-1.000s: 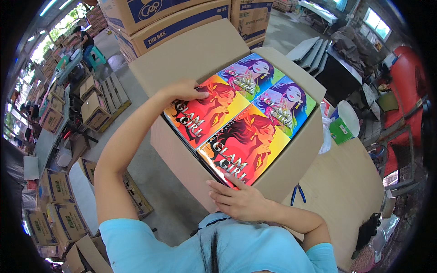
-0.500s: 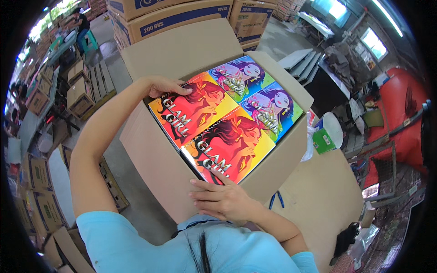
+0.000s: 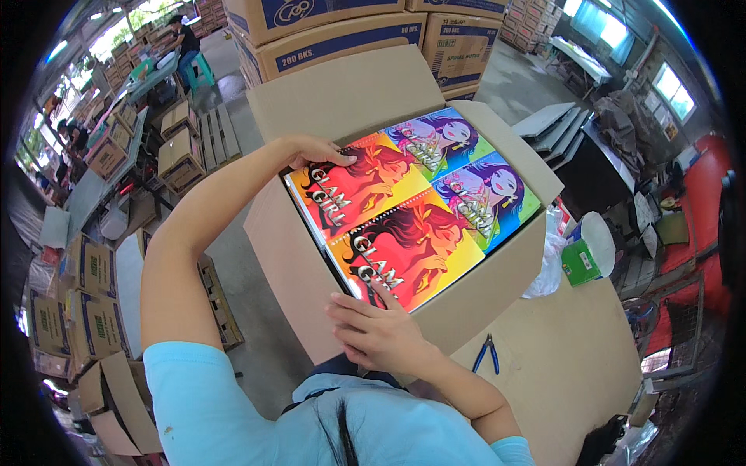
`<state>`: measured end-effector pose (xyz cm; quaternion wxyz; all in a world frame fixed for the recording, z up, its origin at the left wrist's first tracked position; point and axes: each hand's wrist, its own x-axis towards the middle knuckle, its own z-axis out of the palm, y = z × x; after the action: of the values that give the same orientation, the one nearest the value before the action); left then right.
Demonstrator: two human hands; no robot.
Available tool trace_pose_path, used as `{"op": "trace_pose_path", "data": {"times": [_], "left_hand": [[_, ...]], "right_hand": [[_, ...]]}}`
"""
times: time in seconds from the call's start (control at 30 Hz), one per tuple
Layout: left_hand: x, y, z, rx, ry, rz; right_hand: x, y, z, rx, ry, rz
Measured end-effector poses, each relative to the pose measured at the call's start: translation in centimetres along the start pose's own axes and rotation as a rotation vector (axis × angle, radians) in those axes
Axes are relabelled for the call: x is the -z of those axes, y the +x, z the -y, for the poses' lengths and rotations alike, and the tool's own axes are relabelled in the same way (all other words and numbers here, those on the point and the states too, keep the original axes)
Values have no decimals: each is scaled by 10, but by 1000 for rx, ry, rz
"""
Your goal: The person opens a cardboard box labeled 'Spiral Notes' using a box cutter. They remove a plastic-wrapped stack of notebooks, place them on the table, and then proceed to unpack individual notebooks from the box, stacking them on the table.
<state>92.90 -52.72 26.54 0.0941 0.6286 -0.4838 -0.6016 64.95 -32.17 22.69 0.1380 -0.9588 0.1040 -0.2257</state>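
An open cardboard box (image 3: 295,283) stands before me, filled nearly to its rim with spiral notebooks in four-square layout. On the left side lie two red-and-yellow spiral notebooks, one farther (image 3: 373,186) and one nearer (image 3: 431,260). Two blue-and-purple spiral notebooks (image 3: 486,194) fill the right side. My left hand (image 3: 315,151) is at the far left corner, thumb on the farther red cover, its other fingers mostly hidden past the notebook's edge. My right hand (image 3: 381,330) lies across the near rim, a fingertip on the nearer red cover and its other fingers spread against the box wall.
Blue pliers (image 3: 486,353) lie on the tan tabletop (image 3: 544,373) to the right, near a white-and-green tub (image 3: 587,248) and a plastic bag (image 3: 548,264). Stacked cartons (image 3: 342,50) rise behind the box. A person (image 3: 186,46) sits far left beyond wooden pallets (image 3: 220,138).
The view has shifted, so the box and surroundings sit farther right, and the pliers show more fully. Both hands stay at about the same spots on the notebooks and box.
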Motion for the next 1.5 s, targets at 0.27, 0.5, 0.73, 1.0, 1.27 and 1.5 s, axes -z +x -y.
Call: {"op": "trace_pose_path", "data": {"times": [0.27,0.5,0.73,1.0,1.27,1.5], "left_hand": [[10,19,11,-71,-91,245],[-1,26,-8,-2,19,130],[-3,-9,-41,-151,-74,278],[-13,-28,-55,-254,-39,194],[12,8,-12,-159,-417,418],[-16,-63,-46,-530,302,-129]], "right_hand": [[7,4,9,-110,-2,80],[10,12,19,-195,-25,70],[9,11,18,-233,9,62],[10,7,16,-202,50,19],[14,1,13,-153,193,-51],[34,-6,-4,-423,622,-590]]}}
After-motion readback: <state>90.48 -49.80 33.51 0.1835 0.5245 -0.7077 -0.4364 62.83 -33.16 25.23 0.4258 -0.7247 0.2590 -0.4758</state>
